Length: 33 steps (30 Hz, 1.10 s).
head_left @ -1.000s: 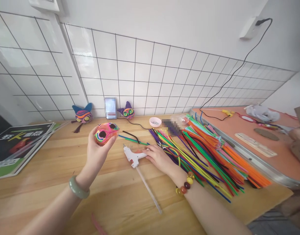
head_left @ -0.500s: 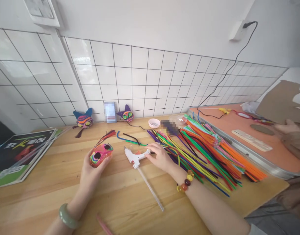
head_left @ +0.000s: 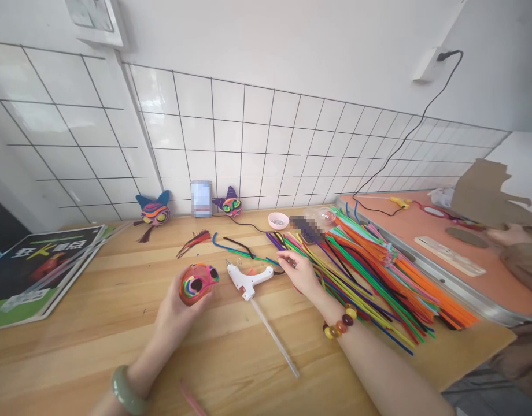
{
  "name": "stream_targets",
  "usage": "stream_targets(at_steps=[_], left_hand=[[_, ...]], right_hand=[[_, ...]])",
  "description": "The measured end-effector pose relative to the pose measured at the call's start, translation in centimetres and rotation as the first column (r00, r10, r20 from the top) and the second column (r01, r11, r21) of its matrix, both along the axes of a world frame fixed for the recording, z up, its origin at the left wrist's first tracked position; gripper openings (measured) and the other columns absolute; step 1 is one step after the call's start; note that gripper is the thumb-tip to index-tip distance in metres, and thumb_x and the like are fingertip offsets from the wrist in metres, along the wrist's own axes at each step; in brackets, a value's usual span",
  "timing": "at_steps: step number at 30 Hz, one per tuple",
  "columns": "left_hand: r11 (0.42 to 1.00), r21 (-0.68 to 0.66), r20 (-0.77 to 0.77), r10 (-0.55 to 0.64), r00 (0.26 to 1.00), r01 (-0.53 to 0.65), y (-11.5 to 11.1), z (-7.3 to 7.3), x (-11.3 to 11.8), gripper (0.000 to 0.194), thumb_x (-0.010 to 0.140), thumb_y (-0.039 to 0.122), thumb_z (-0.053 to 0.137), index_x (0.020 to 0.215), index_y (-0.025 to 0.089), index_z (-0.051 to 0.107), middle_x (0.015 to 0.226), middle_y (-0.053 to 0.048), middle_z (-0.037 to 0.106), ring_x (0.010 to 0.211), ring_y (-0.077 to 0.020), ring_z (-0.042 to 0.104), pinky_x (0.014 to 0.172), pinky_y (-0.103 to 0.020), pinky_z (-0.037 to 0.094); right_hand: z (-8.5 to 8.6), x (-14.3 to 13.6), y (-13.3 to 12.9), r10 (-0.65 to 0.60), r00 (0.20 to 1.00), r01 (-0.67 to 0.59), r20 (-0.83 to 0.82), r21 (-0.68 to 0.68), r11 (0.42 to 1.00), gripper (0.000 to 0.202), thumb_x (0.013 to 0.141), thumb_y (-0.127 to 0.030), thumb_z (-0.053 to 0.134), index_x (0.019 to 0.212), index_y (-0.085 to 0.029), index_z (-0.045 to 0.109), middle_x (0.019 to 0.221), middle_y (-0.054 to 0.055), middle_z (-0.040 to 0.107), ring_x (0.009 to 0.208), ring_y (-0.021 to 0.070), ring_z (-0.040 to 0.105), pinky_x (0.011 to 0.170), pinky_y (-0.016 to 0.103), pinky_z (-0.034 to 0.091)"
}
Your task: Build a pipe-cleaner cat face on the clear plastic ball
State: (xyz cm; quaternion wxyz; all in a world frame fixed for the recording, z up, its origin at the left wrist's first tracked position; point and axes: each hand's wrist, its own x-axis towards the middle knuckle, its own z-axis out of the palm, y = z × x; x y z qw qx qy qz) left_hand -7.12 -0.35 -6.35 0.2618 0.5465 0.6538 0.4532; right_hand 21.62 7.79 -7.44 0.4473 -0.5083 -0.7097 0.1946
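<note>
My left hand (head_left: 179, 306) is closed around a round, colorful yarn-patterned ornament (head_left: 197, 284) with dark eye spots, held over the wooden table. A white glue gun (head_left: 249, 282) lies on the tabletop between my hands, a long clear glue stick (head_left: 277, 341) reaching from its back toward me. Just right of the gun's handle is my right hand (head_left: 298, 271), off the gun, fingers curled and partly apart with nothing seen in them. Beside and under it spreads a pile of colored pipe cleaners (head_left: 361, 289). Loose blue and black pieces (head_left: 237, 245) lie behind the gun.
Two eared ornaments (head_left: 155, 214) (head_left: 230, 203) stand by the tiled wall, with a pink bowl (head_left: 278, 221) to their right. Books (head_left: 44, 266) lie at left. On the orange table (head_left: 405, 231) at right, another person's hand (head_left: 511, 236) holds brown cardboard (head_left: 483, 193).
My right hand has let go of the glue gun's handle and moved slightly right. My left hand has turned the ornament and brought it nearer the gun. The camera view has shifted a little.
</note>
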Motion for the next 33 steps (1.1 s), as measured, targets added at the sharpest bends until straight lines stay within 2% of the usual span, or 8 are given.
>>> stream_targets(at_steps=[4, 9, 15, 21, 24, 26, 29, 33], left_hand=[[1.0, 0.01, 0.003, -0.007, 1.0, 0.007, 0.2, -0.2, -0.3, 0.067, 0.063, 0.045, 0.069, 0.121, 0.023, 0.042, 0.109, -0.008, 0.062, 0.102, -0.0282, 0.06, 0.089, -0.041, 0.045], [0.999, 0.028, 0.039, -0.025, 0.999, 0.024, 0.0, 0.3, -0.1, 0.065, 0.065, 0.044, 0.068, 0.12, 0.021, 0.043, 0.11, -0.009, 0.062, 0.102, -0.0276, 0.06, 0.09, -0.042, 0.044], [1.0, 0.0, -0.021, -0.026, 0.999, 0.026, 0.0, -0.1, -0.5, 0.066, 0.067, 0.046, 0.065, 0.122, 0.021, 0.039, 0.111, -0.009, 0.061, 0.101, -0.0256, 0.06, 0.089, -0.04, 0.045], [0.999, 0.033, -0.064, -0.027, 0.998, 0.029, 0.3, -0.5, -0.7, 0.066, 0.068, 0.046, 0.065, 0.122, 0.019, 0.04, 0.114, -0.01, 0.059, 0.103, -0.0247, 0.059, 0.09, -0.039, 0.045], [0.998, 0.049, -0.091, -0.02, 0.996, 0.025, 0.2, -0.4, -0.7, 0.063, 0.067, 0.046, 0.065, 0.119, 0.019, 0.041, 0.111, -0.01, 0.06, 0.1, -0.0253, 0.06, 0.087, -0.039, 0.047], [0.998, 0.054, -0.112, -0.012, 0.994, 0.018, 0.2, -0.4, -0.7, 0.062, 0.066, 0.045, 0.065, 0.116, 0.019, 0.041, 0.108, -0.009, 0.061, 0.096, -0.0256, 0.062, 0.084, -0.04, 0.048], [0.999, 0.044, -0.139, 0.004, 0.99, 0.002, 0.2, -0.5, -0.8, 0.061, 0.065, 0.047, 0.065, 0.114, 0.019, 0.041, 0.103, -0.008, 0.063, 0.092, -0.0256, 0.064, 0.081, -0.04, 0.05], [0.999, 0.037, -0.113, 0.036, 0.993, -0.032, 0.3, -0.3, -0.9, 0.063, 0.065, 0.048, 0.065, 0.115, 0.017, 0.042, 0.103, -0.009, 0.063, 0.093, -0.0251, 0.063, 0.082, -0.039, 0.049]], right_hand=[[0.3, -0.2, -0.3, 0.003, 1.0, -0.003, -0.022, -0.023, 1.0, 0.022, 0.082, -0.026, 0.051, 0.094, -0.016, 0.066, 0.095, 0.009, 0.069, 0.083, 0.0195, 0.063, 0.076, 0.034, 0.049], [0.4, -0.1, -0.1, -0.006, 0.998, 0.002, -0.062, -0.061, 0.998, 0.025, 0.081, -0.029, 0.052, 0.095, -0.013, 0.066, 0.093, 0.011, 0.07, 0.078, 0.0204, 0.064, 0.073, 0.035, 0.05], [0.6, 0.5, 0.5, -0.012, 0.995, 0.001, -0.104, -0.098, 0.995, 0.027, 0.079, -0.032, 0.056, 0.096, -0.014, 0.066, 0.095, 0.01, 0.07, 0.082, 0.0213, 0.065, 0.075, 0.035, 0.051], [3.5, 3.9, 3.6, -0.057, 0.994, 0.045, -0.088, -0.129, 0.991, 0.027, 0.08, -0.031, 0.057, 0.1, -0.015, 0.065, 0.097, 0.009, 0.07, 0.086, 0.0211, 0.065, 0.079, 0.034, 0.05], [5.1, 6.1, 6.2, -0.108, 0.994, 0.101, -0.033, -0.158, 0.982, 0.025, 0.085, -0.028, 0.054, 0.105, -0.014, 0.061, 0.095, 0.008, 0.069, 0.085, 0.0194, 0.065, 0.078, 0.034, 0.051], [5.5, 7.2, 7.7, -0.129, 0.991, 0.132, 0.033, -0.174, 0.976, 0.024, 0.087, -0.026, 0.054, 0.107, -0.013, 0.058, 0.102, 0.008, 0.064, 0.09, 0.0186, 0.062, 0.08, 0.036, 0.05], [5.1, 7.7, 9.1, -0.116, 0.982, 0.145, 0.149, -0.197, 0.97, 0.027, 0.09, -0.029, 0.052, 0.113, -0.016, 0.054, 0.114, 0.008, 0.057, 0.095, 0.0189, 0.059, 0.08, 0.039, 0.05], [3.7, 7.0, 9.8, -0.049, 0.955, 0.117, 0.293, -0.219, 0.969, 0.028, 0.09, -0.029, 0.052, 0.114, -0.016, 0.053, 0.115, 0.008, 0.056, 0.096, 0.0193, 0.058, 0.08, 0.039, 0.05]])
